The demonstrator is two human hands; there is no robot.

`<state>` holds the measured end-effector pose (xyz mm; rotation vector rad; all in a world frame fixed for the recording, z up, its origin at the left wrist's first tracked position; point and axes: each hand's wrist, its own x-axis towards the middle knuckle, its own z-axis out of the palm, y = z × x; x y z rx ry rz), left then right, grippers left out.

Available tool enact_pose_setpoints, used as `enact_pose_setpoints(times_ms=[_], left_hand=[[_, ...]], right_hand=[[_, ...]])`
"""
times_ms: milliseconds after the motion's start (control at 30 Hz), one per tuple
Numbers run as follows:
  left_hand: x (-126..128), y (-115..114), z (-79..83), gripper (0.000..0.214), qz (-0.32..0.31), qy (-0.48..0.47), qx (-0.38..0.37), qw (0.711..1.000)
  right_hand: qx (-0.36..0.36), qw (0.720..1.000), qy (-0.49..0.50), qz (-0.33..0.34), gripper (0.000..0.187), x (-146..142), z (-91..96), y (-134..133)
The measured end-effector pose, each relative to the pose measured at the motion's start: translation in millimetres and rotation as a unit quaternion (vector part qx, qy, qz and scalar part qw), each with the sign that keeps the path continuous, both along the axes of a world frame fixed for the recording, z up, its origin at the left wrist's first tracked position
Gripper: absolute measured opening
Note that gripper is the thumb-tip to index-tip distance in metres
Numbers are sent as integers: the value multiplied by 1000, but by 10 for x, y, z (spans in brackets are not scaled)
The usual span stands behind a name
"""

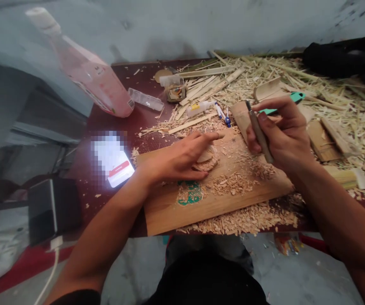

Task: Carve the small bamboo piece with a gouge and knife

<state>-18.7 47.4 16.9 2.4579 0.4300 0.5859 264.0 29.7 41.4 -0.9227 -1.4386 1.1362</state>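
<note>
My right hand (284,131) is closed round the wooden handle of a carving chisel (260,135), lifted above the board's right side with its dark metal end pointing up and away. My left hand (185,156) lies over the wooden board (169,216), fingers stretched and thumb apart. Between its thumb and fingers shows a small pale wooden piece (206,156), partly hidden by the hand and surrounded by shavings. Loose wood chips (229,184) cover much of the board. A green patch (190,193) marks its surface near my left wrist.
At the left are a lit phone (120,171) and a tilted-looking pink bottle (96,80). Behind the board lie a small glue bottle (198,108), a blue-and-white compass (223,116) and a clear plastic case (146,99). Bamboo strips (214,87) and shavings heap across the back and right.
</note>
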Motion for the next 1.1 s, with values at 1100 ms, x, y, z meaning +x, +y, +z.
enact_pose_setpoints(times_ms=[1100], left_hand=[[-60, 81, 30, 61, -9, 30, -141, 989]], right_hand=[[202, 912, -286, 212, 10, 122, -146, -7]])
